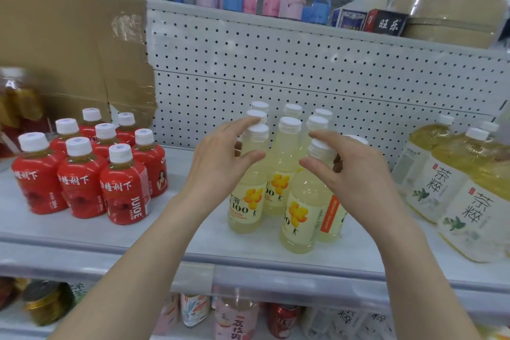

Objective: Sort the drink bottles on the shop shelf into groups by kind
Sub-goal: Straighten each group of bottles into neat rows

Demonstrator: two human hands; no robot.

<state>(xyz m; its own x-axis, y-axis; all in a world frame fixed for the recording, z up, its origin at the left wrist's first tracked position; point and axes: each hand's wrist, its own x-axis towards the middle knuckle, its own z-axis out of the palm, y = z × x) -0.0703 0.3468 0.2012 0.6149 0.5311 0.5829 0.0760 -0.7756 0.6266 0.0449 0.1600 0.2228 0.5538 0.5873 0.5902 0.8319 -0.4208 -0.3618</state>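
Both forearms are stretched forward over the near edge of the shelf [193,240]. The left hand [218,160] is held in a loose, released C, with forefinger by the cap and thumb before the shoulder of the near-left yellow bottle [245,215]. The right hand [356,174] is likewise unclenched, bracketing the cap of the near-right yellow bottle [303,201]. Contact cannot be told. The yellow cluster is stood mid-shelf, close to the pegboard [276,63]. Bare shelf is left towards the red juice bottles [82,174] at left; the tea bottles [455,182] at right are nearer.
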